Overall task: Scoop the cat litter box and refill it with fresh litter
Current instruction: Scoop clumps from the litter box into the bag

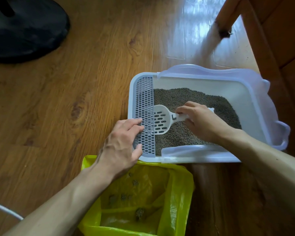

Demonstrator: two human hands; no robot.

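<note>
Right hand [201, 121] gripping white scoop [162, 120] by its stiff, light handle, best hold there; left hand [124, 142] steadying grey grille [144, 114] on litter box [255, 126], fingers flat. Loose litter [180, 97], likely spills. Yellow bag [179, 193] near; black object [24, 28] well apart on floor.

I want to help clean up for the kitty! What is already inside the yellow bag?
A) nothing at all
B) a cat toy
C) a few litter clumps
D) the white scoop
C: a few grey-brown litter clumps lie on the plastic of the yellow bag, while the scoop is over the litter in the litter box, its handle gripped by the right hand.
</note>
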